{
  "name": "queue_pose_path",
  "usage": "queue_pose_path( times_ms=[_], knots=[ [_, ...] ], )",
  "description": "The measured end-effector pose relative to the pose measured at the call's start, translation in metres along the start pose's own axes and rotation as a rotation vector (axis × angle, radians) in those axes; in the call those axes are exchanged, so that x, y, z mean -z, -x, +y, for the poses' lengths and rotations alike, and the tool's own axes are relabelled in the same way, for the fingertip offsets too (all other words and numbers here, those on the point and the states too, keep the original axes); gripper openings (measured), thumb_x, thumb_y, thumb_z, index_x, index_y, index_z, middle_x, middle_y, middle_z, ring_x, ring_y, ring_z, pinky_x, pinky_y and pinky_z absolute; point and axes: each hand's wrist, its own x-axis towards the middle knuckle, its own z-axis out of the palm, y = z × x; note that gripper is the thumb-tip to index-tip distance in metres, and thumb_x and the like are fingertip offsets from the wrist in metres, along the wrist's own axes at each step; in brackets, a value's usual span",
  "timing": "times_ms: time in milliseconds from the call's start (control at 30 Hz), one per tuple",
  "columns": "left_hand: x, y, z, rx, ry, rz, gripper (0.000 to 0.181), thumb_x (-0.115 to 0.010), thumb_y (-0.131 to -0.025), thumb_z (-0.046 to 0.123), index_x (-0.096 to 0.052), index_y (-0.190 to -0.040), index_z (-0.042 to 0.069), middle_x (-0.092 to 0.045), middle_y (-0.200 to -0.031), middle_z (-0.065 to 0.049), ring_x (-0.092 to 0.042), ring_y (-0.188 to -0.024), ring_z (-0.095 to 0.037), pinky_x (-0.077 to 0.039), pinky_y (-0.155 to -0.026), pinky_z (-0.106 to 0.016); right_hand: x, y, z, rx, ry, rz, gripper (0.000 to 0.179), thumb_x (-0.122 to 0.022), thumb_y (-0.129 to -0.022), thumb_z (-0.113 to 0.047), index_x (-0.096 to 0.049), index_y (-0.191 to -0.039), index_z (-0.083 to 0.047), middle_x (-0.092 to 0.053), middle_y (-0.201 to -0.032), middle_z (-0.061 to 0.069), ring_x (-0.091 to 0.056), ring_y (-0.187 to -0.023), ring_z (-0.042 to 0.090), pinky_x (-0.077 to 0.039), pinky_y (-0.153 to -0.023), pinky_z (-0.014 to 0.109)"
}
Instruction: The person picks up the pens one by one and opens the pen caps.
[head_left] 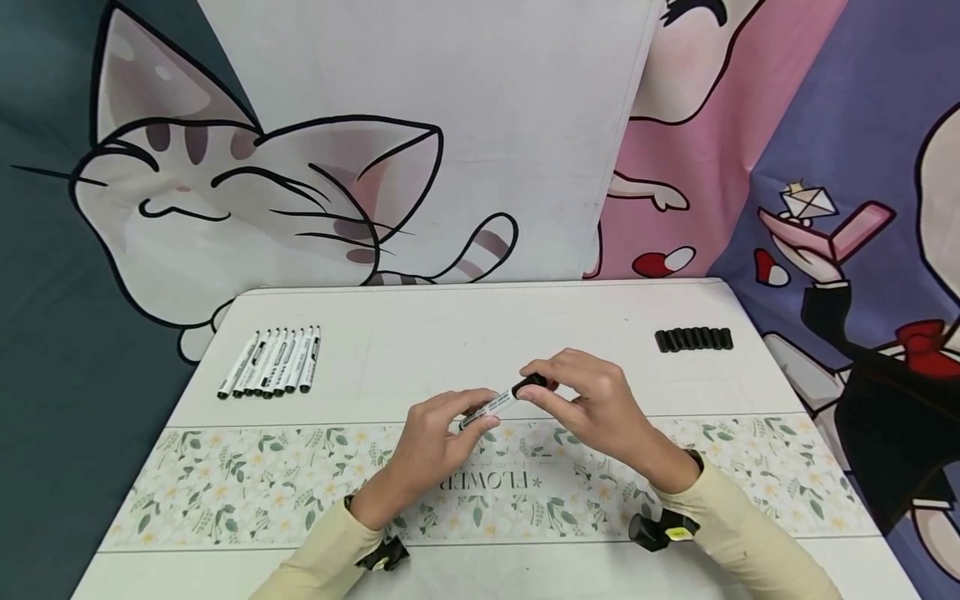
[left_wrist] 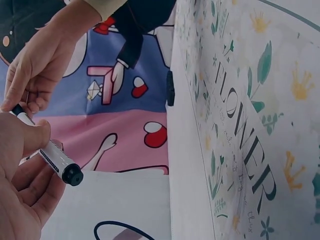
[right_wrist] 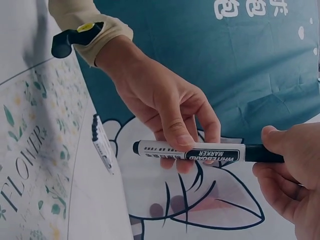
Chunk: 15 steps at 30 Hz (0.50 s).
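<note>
Between my two hands, above the flowered band of the table, is a whiteboard marker (right_wrist: 210, 151) with a white barrel and a black cap (right_wrist: 262, 153) on one end. My left hand (head_left: 438, 437) grips the barrel between thumb and fingers. With thumb and fingertips my right hand (head_left: 588, 400) pinches the black cap (head_left: 529, 382). In the left wrist view the marker's black tail end (left_wrist: 73, 175) points out past my left fingers. The right wrist view shows the printed label along the barrel, partly covered by the left thumb.
Several uncapped white markers (head_left: 273, 362) lie side by side at the back left, tips pointing away. A row of several black caps (head_left: 693, 339) lies at the back right. The white table (head_left: 480, 346) meets a cartoon cat backdrop (head_left: 300, 200) behind it.
</note>
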Motion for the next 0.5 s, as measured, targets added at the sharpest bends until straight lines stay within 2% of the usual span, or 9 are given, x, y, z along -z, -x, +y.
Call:
queue_pose_path(
  times_ms=[267, 400, 500],
  knots=[
    [0.0001, 0.0012, -0.0015, 0.005, 0.002, -0.006, 0.032, -0.079, -0.089, 0.012, -0.073, -0.12, 0.007, -0.076, -0.095, -0.005, -0.07, -0.082, -0.014, -0.058, -0.069, -0.033, -0.0022, 0.003, 0.004, 0.009, 0.001, -0.024, 0.026, -0.062, -0.102, -0.035, -0.076, -0.1, -0.013, -0.072, -0.086, -0.007, -0.06, -0.075, 0.005, -0.044, -0.061, 0.017],
    [0.0005, 0.002, -0.0036, 0.032, 0.024, -0.03, 0.032, -0.079, -0.089, 0.012, -0.073, -0.12, 0.009, -0.076, -0.098, -0.004, -0.072, -0.084, -0.014, -0.058, -0.07, -0.032, -0.003, 0.0039, 0.0043, 0.008, -0.001, -0.037, 0.025, -0.062, -0.103, -0.034, -0.076, -0.1, -0.014, -0.072, -0.087, -0.007, -0.06, -0.076, 0.005, -0.044, -0.063, 0.017],
    [0.0014, 0.003, -0.0046, 0.046, 0.05, -0.059, 0.031, -0.077, -0.091, 0.011, -0.072, -0.121, 0.008, -0.077, -0.098, -0.004, -0.07, -0.08, -0.012, -0.057, -0.068, -0.03, -0.0029, 0.004, 0.0038, 0.021, 0.004, -0.044, 0.025, -0.062, -0.103, -0.033, -0.076, -0.099, -0.013, -0.073, -0.089, -0.006, -0.062, -0.079, 0.005, -0.046, -0.065, 0.017]
  ],
)
